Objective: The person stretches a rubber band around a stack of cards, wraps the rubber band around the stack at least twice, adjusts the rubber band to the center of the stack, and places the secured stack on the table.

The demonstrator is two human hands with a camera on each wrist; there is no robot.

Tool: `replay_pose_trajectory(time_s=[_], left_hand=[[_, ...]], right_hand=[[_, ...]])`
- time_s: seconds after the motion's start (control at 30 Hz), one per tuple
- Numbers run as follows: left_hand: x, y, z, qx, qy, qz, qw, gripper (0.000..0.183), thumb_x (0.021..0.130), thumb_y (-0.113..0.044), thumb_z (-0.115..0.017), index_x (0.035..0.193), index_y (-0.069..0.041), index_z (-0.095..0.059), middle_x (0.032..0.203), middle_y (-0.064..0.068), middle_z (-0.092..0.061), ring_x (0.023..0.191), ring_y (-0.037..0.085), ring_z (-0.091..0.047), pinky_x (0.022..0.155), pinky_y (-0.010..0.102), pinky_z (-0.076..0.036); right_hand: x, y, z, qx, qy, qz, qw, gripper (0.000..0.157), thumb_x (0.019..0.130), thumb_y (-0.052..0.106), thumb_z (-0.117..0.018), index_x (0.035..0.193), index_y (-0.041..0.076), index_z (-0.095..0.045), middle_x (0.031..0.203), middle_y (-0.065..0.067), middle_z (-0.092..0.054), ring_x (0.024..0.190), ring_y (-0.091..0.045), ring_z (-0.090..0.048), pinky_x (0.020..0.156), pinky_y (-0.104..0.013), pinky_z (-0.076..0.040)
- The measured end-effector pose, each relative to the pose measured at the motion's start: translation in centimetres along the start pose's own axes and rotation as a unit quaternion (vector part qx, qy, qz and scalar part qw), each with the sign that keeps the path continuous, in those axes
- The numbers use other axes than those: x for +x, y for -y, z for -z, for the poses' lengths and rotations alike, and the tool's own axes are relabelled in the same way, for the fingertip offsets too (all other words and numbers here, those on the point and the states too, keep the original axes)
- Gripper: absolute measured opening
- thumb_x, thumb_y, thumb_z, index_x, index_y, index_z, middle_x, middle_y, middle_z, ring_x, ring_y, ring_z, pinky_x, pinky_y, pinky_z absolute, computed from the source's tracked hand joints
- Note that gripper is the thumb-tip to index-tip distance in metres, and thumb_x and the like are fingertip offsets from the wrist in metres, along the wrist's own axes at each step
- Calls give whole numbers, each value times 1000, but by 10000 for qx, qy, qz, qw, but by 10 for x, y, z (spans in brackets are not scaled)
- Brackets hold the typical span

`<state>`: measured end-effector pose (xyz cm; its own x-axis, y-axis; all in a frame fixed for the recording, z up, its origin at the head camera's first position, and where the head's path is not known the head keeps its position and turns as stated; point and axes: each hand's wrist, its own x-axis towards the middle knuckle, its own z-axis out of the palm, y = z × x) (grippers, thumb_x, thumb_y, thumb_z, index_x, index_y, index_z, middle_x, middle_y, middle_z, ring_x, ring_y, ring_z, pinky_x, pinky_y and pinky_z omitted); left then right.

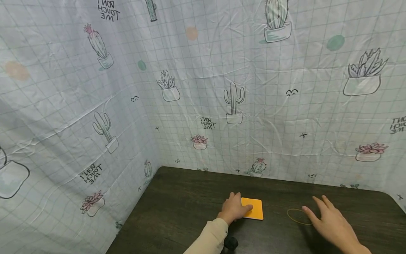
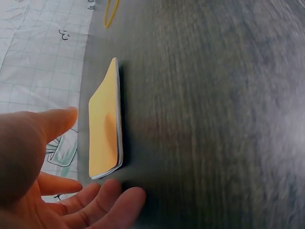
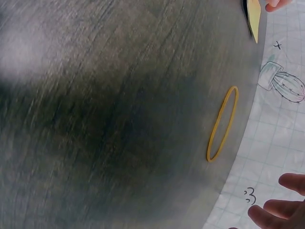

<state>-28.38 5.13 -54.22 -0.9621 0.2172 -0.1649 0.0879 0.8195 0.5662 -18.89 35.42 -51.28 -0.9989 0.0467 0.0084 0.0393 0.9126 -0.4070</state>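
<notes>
Two hands are working over the dark tabletop [image 1: 177,206]: left hand [image 1: 233,209] is hovering at the orange pad [image 1: 257,212], right hand [image 1: 334,221] is hanging beside the yellow loop [image 3: 219,117]. Left thumb and fingers are standing apart; left wrist view is showing a gap between thumb and cover, so no clamp there. Can't tell whether a left fingertip is touching the near edge. Right fingers are spreading loosely, holding nothing.

My read: left is lining up a pinch. Doing it well probably means working a fingertip under the side edge, setting the thumb on the cover, then gripping across the full thickness so layers aren't splitting. Pushing flat would likely be sliding it.

Pad is lying flat, left of the loop and well apart from it, toward the far side of the table. It's looking roughly square and thin, plain cover, corners slightly rounded, pale layered edge showing underneath. A shadow is darkening part of the cover. No print showing on the visible face.
</notes>
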Motion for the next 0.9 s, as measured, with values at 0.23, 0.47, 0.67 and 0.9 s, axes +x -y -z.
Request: replay_pose_trajectory(time_s=[0.23,0.47,0.67,0.9], left_hand=[[0,-1,-9,127,-214,36,9997,58,85,-45,-79,128,-9,-64,107,7,-54,81,25,-57,75,42,-55],[1,-1,-16,237,-503,21,9984,52,84,-41,-79,123,-8,-67,103,7,-53,81,26,-58,76,44,-54],[2,-1,-20,329,-618,41,9975,55,84,-41,-79,126,-9,-66,104,7,-53,84,27,-59,78,44,-54],[5,-1,-25,601,-747,29,9954,56,81,-42,-82,126,-12,-66,104,7,-53,83,25,-60,77,43,-54]], right_hand=[[-1,2,-5,18,-30,-15,10000,91,102,63,-37,143,-18,-34,142,-52,-20,117,-74,-32,81,-78,-37],[-1,5,-10,69,-38,-13,10000,91,102,63,-38,142,-18,-36,141,-53,-21,116,-73,-35,80,-77,-39],[0,4,-15,89,60,-53,9999,91,102,64,-38,143,-17,-37,142,-53,-21,118,-73,-33,82,-77,-38],[2,5,-18,125,199,-111,9997,91,102,64,-38,142,-17,-37,141,-53,-20,119,-73,-32,83,-78,-37]])
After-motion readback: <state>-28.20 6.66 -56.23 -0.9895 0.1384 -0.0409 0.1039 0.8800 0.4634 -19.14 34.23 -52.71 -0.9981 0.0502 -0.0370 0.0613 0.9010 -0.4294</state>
